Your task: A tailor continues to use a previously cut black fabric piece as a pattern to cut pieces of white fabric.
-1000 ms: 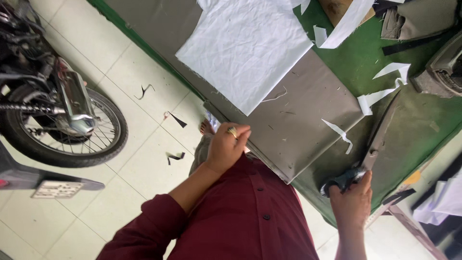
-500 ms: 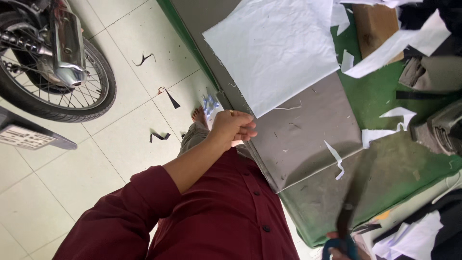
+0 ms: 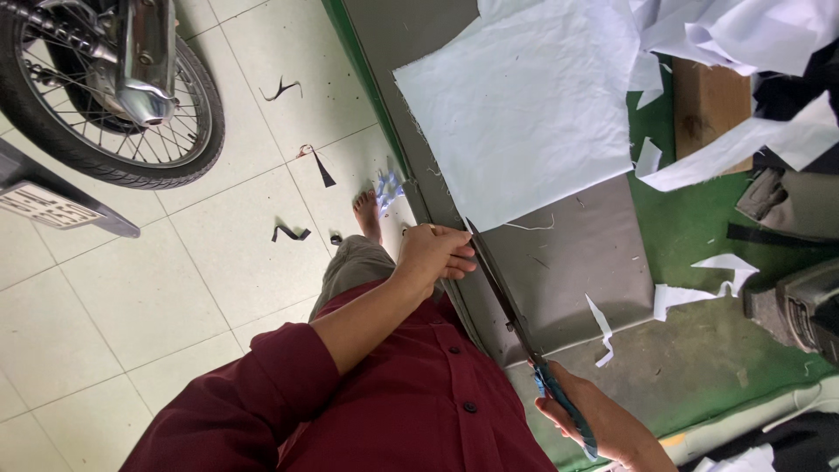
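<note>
Left hand (image 3: 437,253): pinching grey fabric (image 3: 568,262) edge, frame centre.
Right hand (image 3: 603,424): clamped on scissors (image 3: 516,319) (blue handles), lower right.
White cloth (image 3: 524,105): upper counter (image 3: 699,350).

Motorcycle wheel (image 3: 114,105) on tiled floor (image 3: 105,306); dark scraps (image 3: 290,232) nearby; wooden block (image 3: 710,109) on green table (image 3: 690,236)

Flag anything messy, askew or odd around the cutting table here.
Dark fabric offcuts lie scattered on the tiled floor, near a motorcycle wheel parked indoors. White cloth scraps litter the green table. The white fabric sheet lies skewed across the grey cloth.
</note>
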